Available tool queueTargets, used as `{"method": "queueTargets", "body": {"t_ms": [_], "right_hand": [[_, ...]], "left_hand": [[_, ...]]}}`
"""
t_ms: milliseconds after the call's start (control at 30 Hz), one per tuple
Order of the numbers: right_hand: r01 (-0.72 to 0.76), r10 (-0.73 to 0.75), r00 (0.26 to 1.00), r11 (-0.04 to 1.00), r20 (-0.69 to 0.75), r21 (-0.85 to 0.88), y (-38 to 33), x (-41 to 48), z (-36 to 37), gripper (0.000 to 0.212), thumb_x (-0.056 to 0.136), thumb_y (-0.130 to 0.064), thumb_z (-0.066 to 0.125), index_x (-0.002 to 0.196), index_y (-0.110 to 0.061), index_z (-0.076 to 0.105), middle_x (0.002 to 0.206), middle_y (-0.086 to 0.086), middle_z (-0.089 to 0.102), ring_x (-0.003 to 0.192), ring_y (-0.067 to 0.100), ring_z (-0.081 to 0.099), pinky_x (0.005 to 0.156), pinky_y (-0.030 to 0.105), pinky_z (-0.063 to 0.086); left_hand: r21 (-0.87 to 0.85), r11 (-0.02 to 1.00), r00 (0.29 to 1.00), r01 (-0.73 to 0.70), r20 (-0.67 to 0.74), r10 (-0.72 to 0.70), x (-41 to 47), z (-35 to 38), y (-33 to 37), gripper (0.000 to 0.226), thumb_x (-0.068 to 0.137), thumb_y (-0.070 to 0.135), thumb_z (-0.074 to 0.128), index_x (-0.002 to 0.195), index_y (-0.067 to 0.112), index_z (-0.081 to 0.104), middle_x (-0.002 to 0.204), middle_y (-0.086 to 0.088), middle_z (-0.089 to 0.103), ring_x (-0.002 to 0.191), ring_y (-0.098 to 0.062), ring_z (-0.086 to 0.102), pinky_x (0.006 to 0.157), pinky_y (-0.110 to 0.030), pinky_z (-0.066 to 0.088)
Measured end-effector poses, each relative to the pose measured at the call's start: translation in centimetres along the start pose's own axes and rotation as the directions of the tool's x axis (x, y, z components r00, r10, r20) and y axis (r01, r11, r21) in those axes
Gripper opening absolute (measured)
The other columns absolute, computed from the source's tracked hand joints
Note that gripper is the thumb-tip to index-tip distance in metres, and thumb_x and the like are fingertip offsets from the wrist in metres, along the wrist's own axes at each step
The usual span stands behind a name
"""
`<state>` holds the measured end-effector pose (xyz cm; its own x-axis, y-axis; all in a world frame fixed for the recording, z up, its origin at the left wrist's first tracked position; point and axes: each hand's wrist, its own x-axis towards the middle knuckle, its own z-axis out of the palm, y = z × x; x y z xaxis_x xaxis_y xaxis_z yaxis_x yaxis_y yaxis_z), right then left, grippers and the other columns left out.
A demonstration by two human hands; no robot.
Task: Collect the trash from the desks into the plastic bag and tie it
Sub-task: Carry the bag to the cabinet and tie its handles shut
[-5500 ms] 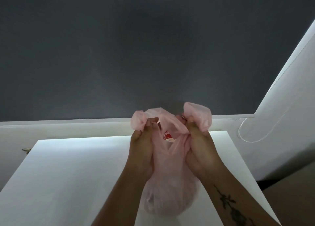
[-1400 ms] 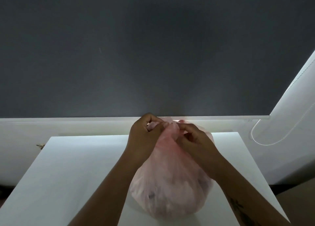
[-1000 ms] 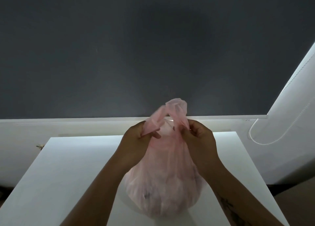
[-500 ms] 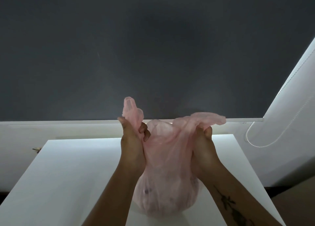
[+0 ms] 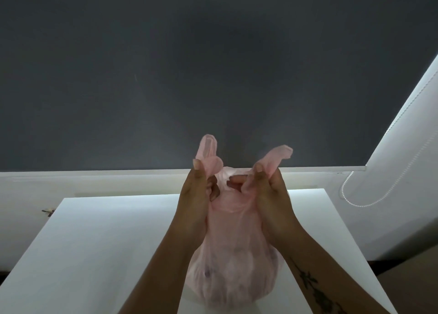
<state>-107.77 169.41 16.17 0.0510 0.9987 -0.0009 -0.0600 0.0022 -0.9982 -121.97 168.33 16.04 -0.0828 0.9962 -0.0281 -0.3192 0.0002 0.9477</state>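
Pink, thin plastic filled both of the person's hands. The plastic bag (image 5: 233, 273) sat on the white desk (image 5: 94, 242), its rounded, bulging body on the desktop close to the near edge, between the two forearms. Dim shapes showed through the film, with a darker spot low on its left side, but I could not tell what they were.

The left hand (image 5: 198, 195) was closed around the left handle (image 5: 208, 154). Its thumb stood upright against the plastic and its fingers were curled in behind, so the loop of the handle stuck up above the fist. The right hand (image 5: 267, 195) gripped the right handle (image 5: 277, 157) the same way, and that strip poked up and leaned out to the right. One finger of the right hand reached across toward the left hand, over the gathered neck of the bag. The two handles stood apart, not crossed or knotted, and the bag's mouth was pulled narrow between the fists.

A dark tattoo (image 5: 315, 290) ran along the right forearm. Behind the desk a pale ledge (image 5: 94, 173) ran under a dark grey surface (image 5: 166, 76). A beaded cord (image 5: 379, 195) hung in a loop at the right.
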Motion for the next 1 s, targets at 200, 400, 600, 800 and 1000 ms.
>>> {"method": "queueTargets", "body": {"t_ms": [200, 400, 600, 800, 1000], "right_hand": [[-0.02, 0.02, 1.0, 1.0, -0.018, 0.013, -0.7, 0.3, 0.5, 0.058, 0.091, -0.06, 0.037, 0.14, -0.03, 0.039, 0.125, 0.001, 0.063, 0.107, 0.02, 0.066, 0.094, 0.043, 0.054], [-0.3, 0.271, 0.95, 0.93, 0.152, 0.212, -1.4, 0.4, 0.7, 0.048, 0.096, -0.058, 0.036, 0.1, -0.027, 0.072, 0.101, 0.004, 0.075, 0.088, 0.023, 0.072, 0.069, 0.034, 0.06], [-0.023, 0.027, 0.999, 0.995, -0.041, 0.094, -0.7, 1.2, 1.1, 0.025, 0.099, -0.031, 0.052, 0.124, -0.03, 0.056, 0.116, -0.004, 0.067, 0.103, 0.02, 0.067, 0.087, 0.039, 0.058], [0.07, -0.07, 0.997, 0.998, 0.029, -0.008, -0.9, 1.3, 1.3, 0.006, 0.092, -0.015, 0.062, 0.096, -0.015, 0.067, 0.089, 0.006, 0.074, 0.083, 0.023, 0.071, 0.077, 0.035, 0.059], [0.058, -0.049, 0.975, 0.998, 0.215, -0.036, -0.8, 0.6, 0.3, 0.031, 0.086, -0.052, 0.06, 0.104, -0.029, 0.071, 0.096, -0.013, 0.074, 0.092, 0.002, 0.069, 0.086, 0.028, 0.058]], "left_hand": [[0.319, 0.93, 0.976, -0.181, -0.055, 0.209, 0.4, 0.1, 0.1, 0.03, 0.103, 0.041, 0.043, 0.094, 0.017, 0.058, 0.072, 0.008, 0.067, 0.068, -0.003, 0.064, 0.063, -0.01, 0.049], [0.055, 0.994, 0.994, -0.093, -0.048, 0.096, 0.7, 0.6, 0.8, 0.032, 0.095, 0.048, 0.055, 0.09, 0.017, 0.058, 0.06, 0.004, 0.057, 0.049, -0.007, 0.053, 0.053, -0.018, 0.048], [0.035, 0.999, 1.0, 0.018, 0.005, -0.019, 0.7, 0.5, 0.2, 0.036, 0.097, 0.04, 0.052, 0.07, 0.021, 0.066, 0.055, 0.0, 0.054, 0.048, -0.01, 0.049, 0.055, -0.025, 0.045], [0.159, 0.984, 0.988, 0.08, 0.114, -0.099, 1.4, 0.4, 0.3, 0.04, 0.089, 0.026, 0.069, 0.126, 0.024, 0.056, 0.063, 0.001, 0.055, 0.051, -0.009, 0.047, 0.051, -0.019, 0.043], [0.22, 0.972, 0.994, 0.087, 0.047, -0.099, 2.4, 0.3, 1.2, 0.016, 0.084, 0.026, 0.072, 0.085, 0.01, 0.07, 0.057, 0.004, 0.051, 0.047, -0.009, 0.039, 0.045, -0.02, 0.035]]}}
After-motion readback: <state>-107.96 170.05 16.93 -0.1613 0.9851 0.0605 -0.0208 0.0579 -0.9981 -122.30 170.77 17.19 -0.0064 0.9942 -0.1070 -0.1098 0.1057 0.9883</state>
